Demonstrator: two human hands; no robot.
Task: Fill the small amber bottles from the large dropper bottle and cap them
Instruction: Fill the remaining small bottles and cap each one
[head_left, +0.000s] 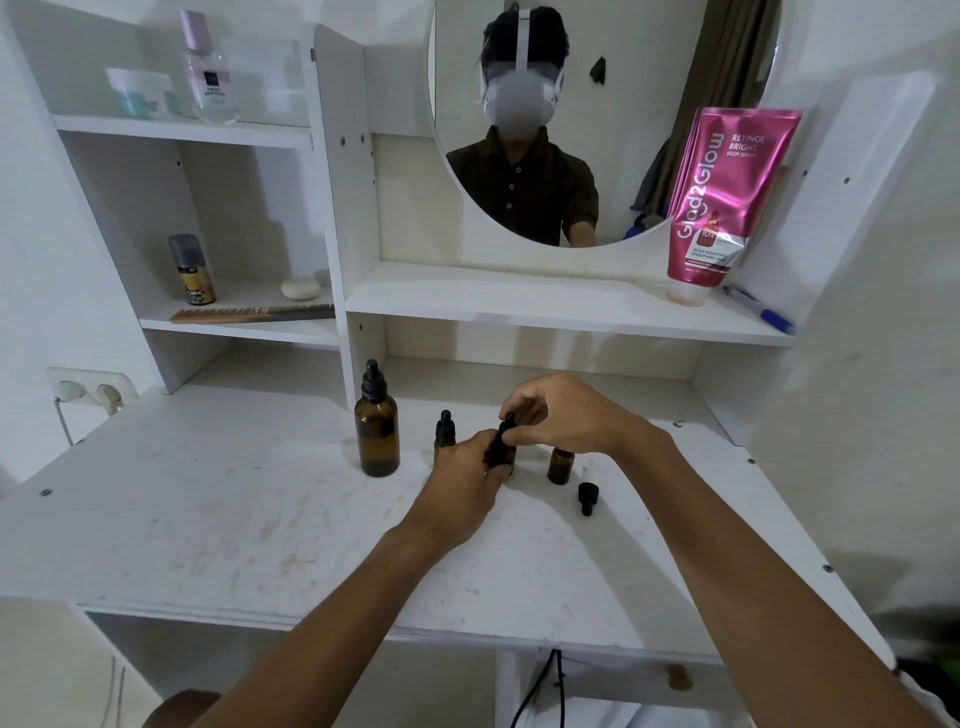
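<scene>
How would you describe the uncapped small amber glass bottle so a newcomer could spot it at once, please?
On the white desk top below the round mirror, amber bottles stand in a row, the tall amber dropper bottle leftmost. The small amber glass bottle is the rightmost. It alone has an open neck, with a loose black dropper cap lying beside it.

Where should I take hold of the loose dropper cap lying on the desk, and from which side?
Probably pinch the loose dropper cap by its black collar, coming from above: it lies flat on the desk, right of the open small bottle, and the collar is its widest part.
</scene>
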